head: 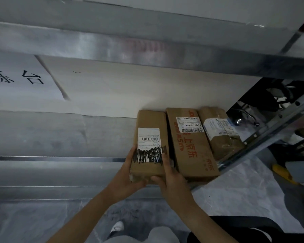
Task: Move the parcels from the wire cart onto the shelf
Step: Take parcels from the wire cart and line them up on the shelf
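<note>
Both hands on the scribbled-label parcel (150,137); left hand (128,174) grips its near left corner, fingers up the left side; right hand (168,178) grips the near right corner, fingers wedged between it and the middle parcel (191,148); both grips closed tight round the box.

Key relation: the parcel's long axis runs near-to-far, straight away from the hands into the shelf (104,90); hands hold the near end only, so the bulk of the box lies beyond the grip on the far side; far end over the shelf board; near end at or past the front edge, can't tell which.

Its right side sits just beside the middle parcel; third parcel (219,132) further right, by the upright post (270,127).

Judgement: next is a push along the long axis, both hands equally near; right fingers likely need to clear the gap first.
</note>
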Action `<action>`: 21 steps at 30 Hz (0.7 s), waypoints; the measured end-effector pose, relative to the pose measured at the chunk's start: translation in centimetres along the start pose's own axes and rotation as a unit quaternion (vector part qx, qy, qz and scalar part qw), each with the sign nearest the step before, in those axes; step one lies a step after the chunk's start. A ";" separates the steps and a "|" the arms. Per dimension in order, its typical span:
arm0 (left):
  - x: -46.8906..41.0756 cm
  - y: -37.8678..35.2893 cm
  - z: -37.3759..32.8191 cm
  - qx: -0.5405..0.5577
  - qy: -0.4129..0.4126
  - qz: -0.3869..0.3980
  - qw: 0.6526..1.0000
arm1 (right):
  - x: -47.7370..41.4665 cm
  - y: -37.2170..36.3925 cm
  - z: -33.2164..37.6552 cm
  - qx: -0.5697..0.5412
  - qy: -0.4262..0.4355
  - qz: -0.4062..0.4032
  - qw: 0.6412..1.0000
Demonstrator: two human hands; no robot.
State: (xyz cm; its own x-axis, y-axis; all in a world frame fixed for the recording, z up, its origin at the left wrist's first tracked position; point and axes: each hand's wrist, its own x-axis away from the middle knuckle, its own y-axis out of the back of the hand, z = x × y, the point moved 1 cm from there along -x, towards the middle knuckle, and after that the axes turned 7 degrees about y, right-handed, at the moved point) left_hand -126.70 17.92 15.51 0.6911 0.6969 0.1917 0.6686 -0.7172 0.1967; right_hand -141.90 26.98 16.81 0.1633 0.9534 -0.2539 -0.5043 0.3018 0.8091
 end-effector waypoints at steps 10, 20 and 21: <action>-1.0 -2.0 0.4 -0.102 -0.004 -0.152 0.983 | -0.9 0.9 0.7 0.122 -0.017 0.051 0.991; -1.3 -1.8 1.0 -0.118 0.015 -0.158 0.980 | -0.3 1.9 0.5 0.028 0.015 0.067 0.997; -1.2 -1.7 1.1 -0.132 0.018 -0.163 0.978 | -0.2 1.9 0.8 0.040 0.041 0.073 0.996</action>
State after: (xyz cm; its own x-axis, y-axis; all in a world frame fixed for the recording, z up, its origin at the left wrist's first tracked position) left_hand -128.36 18.34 13.85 0.4404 0.8910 0.1103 0.7538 -0.4336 0.4938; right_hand -142.26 27.33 18.84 0.0212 0.9853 -0.1695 -0.4472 0.1609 0.8799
